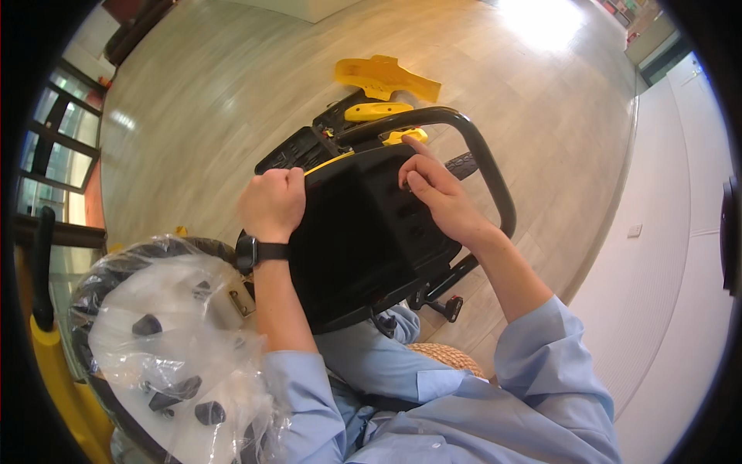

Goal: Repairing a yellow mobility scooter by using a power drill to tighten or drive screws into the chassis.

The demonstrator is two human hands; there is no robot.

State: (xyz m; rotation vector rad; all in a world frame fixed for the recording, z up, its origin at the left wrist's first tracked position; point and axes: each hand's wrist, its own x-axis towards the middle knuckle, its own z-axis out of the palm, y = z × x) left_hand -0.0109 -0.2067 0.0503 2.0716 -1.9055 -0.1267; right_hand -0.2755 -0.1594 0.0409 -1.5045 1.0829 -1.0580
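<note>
Head camera view: my left hand [272,203] is closed over the left edge of the black panel [355,232], which lies in front of me, above my legs; what bears its weight is hidden. My right hand [439,193] is at the panel's upper right, the index finger reaching to a small yellow piece [417,133] and the other fingers loosely curled; whether they hold anything I cannot tell. I judge that the panel could tip or slide if I eased my left hand while pressing with the right, since the load would then fall on one side. My right fingers could also get pinched against the bent black bar [488,170] if the panel swung toward it. Counting: one panel, one bent bar, and three yellow pieces beyond the panel, namely the small one, a rounded yellow block [379,112] and a flat yellow cover [382,76]. To my left sits one bundle in clear plastic [185,309] showing at least four dark shapes; on my left wrist, one watch [246,252].
</note>
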